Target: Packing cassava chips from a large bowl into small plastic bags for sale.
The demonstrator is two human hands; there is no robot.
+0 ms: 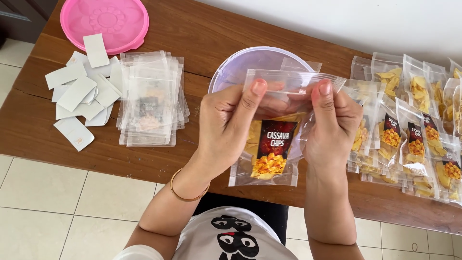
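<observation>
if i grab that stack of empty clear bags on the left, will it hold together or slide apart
The stack of empty clear bags would probably slide apart: the glossy sheets are loose and already fanned unevenly. It likely feels light and floppy, since the bags look thin and flat. Pushing it across the wooden table could spread it further.

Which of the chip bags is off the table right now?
The clear chip bag held at its top edge by the left hand and right hand; the filled bags lie on the table.

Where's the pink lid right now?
In the head view, the pink lid lies at the table's far left corner, just behind the white paper slips.
</observation>
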